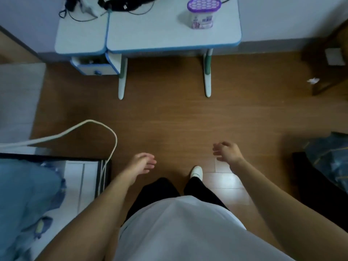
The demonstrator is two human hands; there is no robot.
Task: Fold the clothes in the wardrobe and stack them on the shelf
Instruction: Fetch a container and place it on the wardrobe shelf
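Note:
I look straight down at a brown wooden floor [169, 117]. My left hand [141, 163] hangs in front of me, empty, with its fingers loosely apart. My right hand [227, 150] is also empty, fingers spread and slightly curled. Both hover above the floor near my legs in black trousers. Blue fabric [24, 193] lies at the lower left edge, and dark patterned fabric [329, 162] lies at the right edge. No wardrobe or shelf shows in this view.
A pale desk with blue edging [169, 38] stands ahead against the wall, with a purple-lidded container [202, 13] and black cables [113, 4] on it. A white cord [105, 127] loops over the floor at left. A dark wooden chair [327, 68] stands at the right.

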